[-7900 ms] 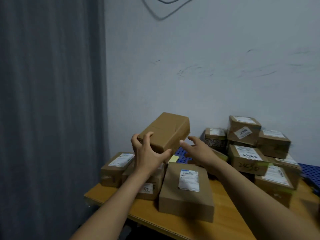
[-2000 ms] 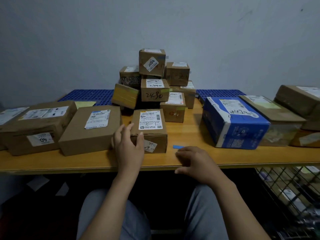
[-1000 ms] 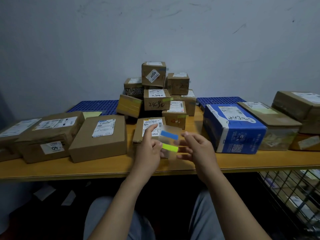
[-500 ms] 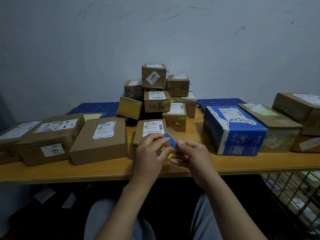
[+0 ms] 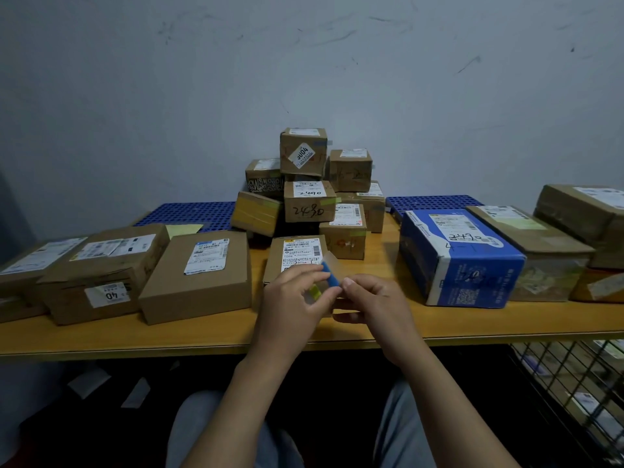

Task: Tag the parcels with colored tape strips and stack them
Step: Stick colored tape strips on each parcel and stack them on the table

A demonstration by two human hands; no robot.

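Blue tape strip (image 5: 330,278): it is held in the air between the two hands, over the near part of the table and in front of the small parcel. It is still stuck slantwise on a clear backing sheet (image 5: 328,262).
Green tape strip (image 5: 315,292): it is seen lower on the same sheet, partly hidden by the left fingers.
Reason for the hold: the sheet is likely kept raised and steadied so that one strip can be peeled free without the other being disturbed.
Left hand (image 5: 293,298): its fingers are curled round the sheet's left edge, and the sheet is gripped there; the wrist is turned inward.
Right hand (image 5: 374,302): thumb and forefinger are closed on the blue strip's lower end in a fine pinch, and the remaining fingers are tucked under.
Small parcel (image 5: 297,253): it is set label-up just behind the hands, probably placed within easy reach to be tagged next.
Stack of parcels (image 5: 309,201): tagged boxes are piled at the back against the wall.
Table (image 5: 169,336): flat brown parcels are laid on the left, and a blue box (image 5: 462,261) on the right.
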